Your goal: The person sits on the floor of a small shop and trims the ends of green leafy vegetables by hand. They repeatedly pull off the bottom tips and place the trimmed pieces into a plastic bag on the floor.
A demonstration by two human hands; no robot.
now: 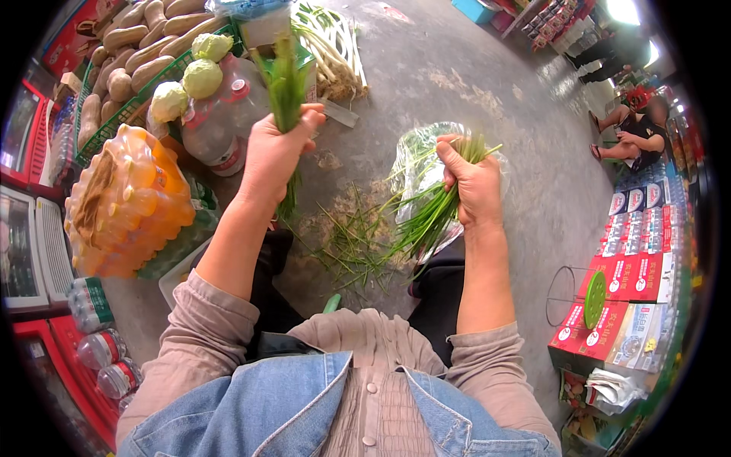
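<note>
My left hand (280,148) is closed around a bunch of long green leafy stalks (284,85), likely Chinese chives, held upright and somewhat blurred. In my right hand (471,180) is a second bunch of thin green chives (431,220), pale ends up and green tips hanging down to the left. A clear plastic bag (408,154) lies on the floor beneath and behind the right hand. Loose green trimmings (357,248) are scattered on the concrete floor between my knees. Long white-stemmed scallions or leeks with roots (337,51) lie beyond the left hand.
At left are a green crate (143,94) of squashes, cabbages (203,79), large plastic bottles (220,125) and a shrink-wrapped pack of orange drinks (131,200). Red cartons (614,277) and water packs line the right. A seated person (642,134) is at upper right, another person (611,51) beyond.
</note>
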